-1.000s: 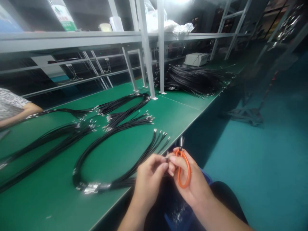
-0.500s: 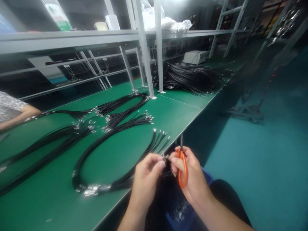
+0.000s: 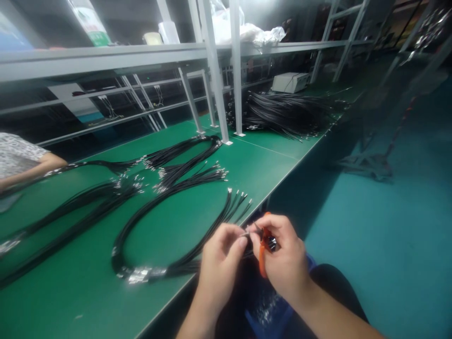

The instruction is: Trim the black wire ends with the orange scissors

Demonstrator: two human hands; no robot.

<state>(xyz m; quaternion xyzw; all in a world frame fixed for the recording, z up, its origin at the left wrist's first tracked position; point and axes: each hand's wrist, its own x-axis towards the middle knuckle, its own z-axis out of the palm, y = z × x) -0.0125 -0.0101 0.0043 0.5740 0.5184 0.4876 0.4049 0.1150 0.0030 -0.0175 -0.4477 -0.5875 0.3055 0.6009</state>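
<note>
My left hand (image 3: 221, 263) pinches the metal-tipped end of a thin black wire (image 3: 246, 232) just off the front edge of the green bench (image 3: 212, 188). My right hand (image 3: 282, 256) is closed round orange-handled scissors (image 3: 262, 256), its fingertips meeting the left hand at the wire end. The scissor handle is mostly hidden by the fingers and the blades do not show. A looped bundle of black wires (image 3: 165, 221) with silver terminals lies on the bench just left of both hands.
Several more black wire bundles (image 3: 106, 193) lie across the bench, and a large heap (image 3: 282, 115) sits at the far end by a white box (image 3: 289, 82). Grey shelf posts (image 3: 215, 70) stand mid-bench. Another person's arm (image 3: 28, 165) rests at the left. A blue bin (image 3: 278, 306) sits under my hands.
My right hand has turned inward, so the orange scissor handle is now largely covered and the blade tip no longer sticks up. Both hands stay together at the wire end.
</note>
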